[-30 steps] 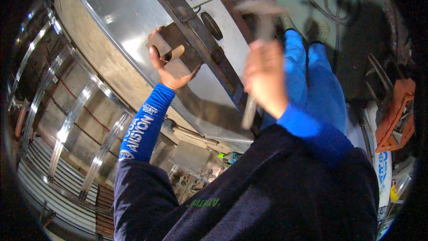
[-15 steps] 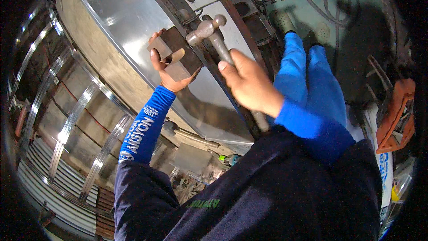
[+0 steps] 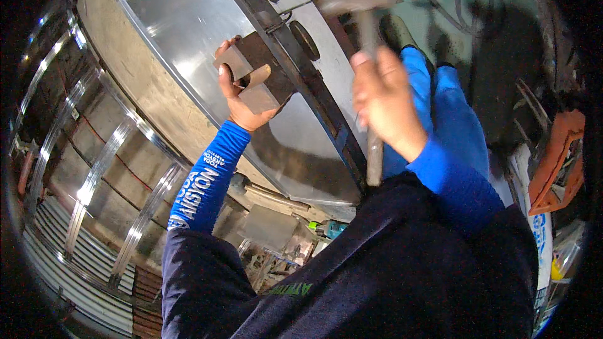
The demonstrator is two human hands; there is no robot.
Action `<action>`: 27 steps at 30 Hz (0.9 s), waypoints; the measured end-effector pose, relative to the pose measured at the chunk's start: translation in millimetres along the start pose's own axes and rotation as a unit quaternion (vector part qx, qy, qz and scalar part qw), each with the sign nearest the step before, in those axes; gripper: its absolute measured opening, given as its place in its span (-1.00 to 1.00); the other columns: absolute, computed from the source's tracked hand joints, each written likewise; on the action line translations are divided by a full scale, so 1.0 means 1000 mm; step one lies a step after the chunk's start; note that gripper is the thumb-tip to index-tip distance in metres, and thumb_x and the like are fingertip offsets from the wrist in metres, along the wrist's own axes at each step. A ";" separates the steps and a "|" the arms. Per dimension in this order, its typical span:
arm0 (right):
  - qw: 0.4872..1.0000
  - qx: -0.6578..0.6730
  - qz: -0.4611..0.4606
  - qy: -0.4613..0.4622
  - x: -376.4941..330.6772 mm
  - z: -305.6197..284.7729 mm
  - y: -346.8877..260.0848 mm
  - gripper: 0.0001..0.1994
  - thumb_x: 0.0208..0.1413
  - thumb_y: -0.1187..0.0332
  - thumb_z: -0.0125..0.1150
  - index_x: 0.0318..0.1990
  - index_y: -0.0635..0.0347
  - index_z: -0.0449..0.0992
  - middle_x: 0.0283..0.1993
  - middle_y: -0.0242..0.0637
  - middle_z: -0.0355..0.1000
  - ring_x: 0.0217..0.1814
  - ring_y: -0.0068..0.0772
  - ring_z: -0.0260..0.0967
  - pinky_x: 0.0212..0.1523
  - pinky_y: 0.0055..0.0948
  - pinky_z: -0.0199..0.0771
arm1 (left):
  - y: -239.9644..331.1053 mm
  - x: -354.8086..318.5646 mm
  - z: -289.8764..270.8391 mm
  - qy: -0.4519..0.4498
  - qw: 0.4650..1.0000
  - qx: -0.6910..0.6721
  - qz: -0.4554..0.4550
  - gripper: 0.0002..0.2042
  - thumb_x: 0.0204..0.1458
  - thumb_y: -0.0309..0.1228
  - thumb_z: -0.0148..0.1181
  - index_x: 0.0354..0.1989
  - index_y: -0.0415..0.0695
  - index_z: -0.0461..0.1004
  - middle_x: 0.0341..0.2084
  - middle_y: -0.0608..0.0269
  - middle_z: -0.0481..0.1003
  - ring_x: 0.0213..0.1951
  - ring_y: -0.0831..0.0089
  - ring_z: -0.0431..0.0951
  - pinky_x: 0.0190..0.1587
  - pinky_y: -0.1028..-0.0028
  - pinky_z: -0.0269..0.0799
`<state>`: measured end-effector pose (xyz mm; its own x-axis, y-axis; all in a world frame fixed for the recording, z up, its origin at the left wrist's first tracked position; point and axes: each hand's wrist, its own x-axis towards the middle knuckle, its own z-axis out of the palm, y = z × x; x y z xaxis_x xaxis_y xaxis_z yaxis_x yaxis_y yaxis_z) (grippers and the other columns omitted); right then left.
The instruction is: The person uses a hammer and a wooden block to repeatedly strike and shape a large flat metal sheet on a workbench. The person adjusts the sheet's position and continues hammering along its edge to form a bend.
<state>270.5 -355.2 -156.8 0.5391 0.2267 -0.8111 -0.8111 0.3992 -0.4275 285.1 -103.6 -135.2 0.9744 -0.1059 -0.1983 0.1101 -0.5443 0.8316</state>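
Note:
My left hand (image 3: pixel 244 115) is wrapped around a heavy steel block (image 3: pixel 259 98) with a notch cut in its end. The block's dark side rests by a long dark metal bar (image 3: pixel 308 75) that runs along the edge of a shiny metal sheet (image 3: pixel 182 19). My right hand (image 3: pixel 391 103), smeared by motion, grips the wooden handle of a ball-peen hammer (image 3: pixel 374 160). The hammer's blurred head is raised, apart from the bar and the block, over the far right side of the bench.
A second hammer (image 3: pixel 270 193) lies near the sheet's near end, with a teal power tool (image 3: pixel 331 229) beyond it. Shiny metal framing (image 3: pixel 94 179) stands at the left. Right of my legs sits an orange metal frame (image 3: pixel 556 163); dark cables (image 3: pixel 433 0) lie on the floor.
The hammer has swung to the right, away from the bar and block, with my right hand. The left hand and block have shifted slightly right in the picture.

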 end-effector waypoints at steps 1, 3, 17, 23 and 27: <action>0.996 0.070 -0.029 0.054 0.006 -0.003 -0.005 -0.72 0.43 0.15 0.01 -0.34 0.02 0.22 -0.63 -0.52 0.15 -0.74 -0.68 0.12 -0.82 -0.57 0.13 | 0.002 0.001 -0.001 -0.002 1.000 0.001 -0.001 -0.31 0.18 0.13 0.12 0.42 0.19 0.07 0.25 0.23 0.23 0.29 0.25 0.31 0.33 0.08 0.34; 0.979 0.143 -0.067 0.126 0.013 0.000 -0.012 -0.72 0.40 0.24 0.04 -0.38 0.13 0.27 -0.60 -0.38 0.26 -0.72 -0.52 0.24 -0.76 -0.40 0.20 | 0.004 0.002 -0.002 -0.005 1.000 0.000 -0.002 -0.31 0.18 0.13 0.12 0.42 0.19 0.07 0.25 0.23 0.23 0.29 0.25 0.31 0.32 0.08 0.34; 0.995 -0.040 -0.091 -0.018 0.014 0.022 0.019 -0.73 0.41 0.18 0.02 -0.31 0.11 0.27 -0.61 -0.39 0.20 -0.68 -0.50 0.19 -0.70 -0.42 0.19 | 0.006 0.005 -0.002 -0.023 0.999 -0.025 -0.018 -0.31 0.18 0.14 0.11 0.42 0.19 0.05 0.25 0.20 0.24 0.28 0.24 0.32 0.31 0.07 0.36; 0.999 0.048 -0.002 -0.008 0.017 0.003 -0.004 -0.70 0.41 0.15 0.03 -0.36 0.04 0.20 -0.63 -0.52 0.16 -0.75 -0.68 0.09 -0.82 -0.55 0.12 | 0.005 0.000 -0.006 -0.022 0.999 -0.039 -0.030 -0.30 0.19 0.14 0.11 0.42 0.18 0.05 0.25 0.19 0.24 0.28 0.23 0.33 0.30 0.07 0.37; 0.999 -0.010 -0.027 0.038 0.020 0.026 0.001 -0.75 0.40 0.19 0.05 -0.31 0.08 0.27 -0.63 -0.48 0.21 -0.74 -0.63 0.13 -0.79 -0.49 0.16 | 0.004 0.004 -0.005 -0.027 0.998 -0.051 -0.034 -0.30 0.19 0.14 0.11 0.42 0.18 0.04 0.25 0.18 0.25 0.28 0.23 0.33 0.30 0.07 0.37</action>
<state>286.6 -327.2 -163.3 0.5644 0.1366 -0.8141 -0.7856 0.3916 -0.4790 290.3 -102.0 -130.2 0.9523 -0.1187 -0.2811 0.1971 -0.4640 0.8636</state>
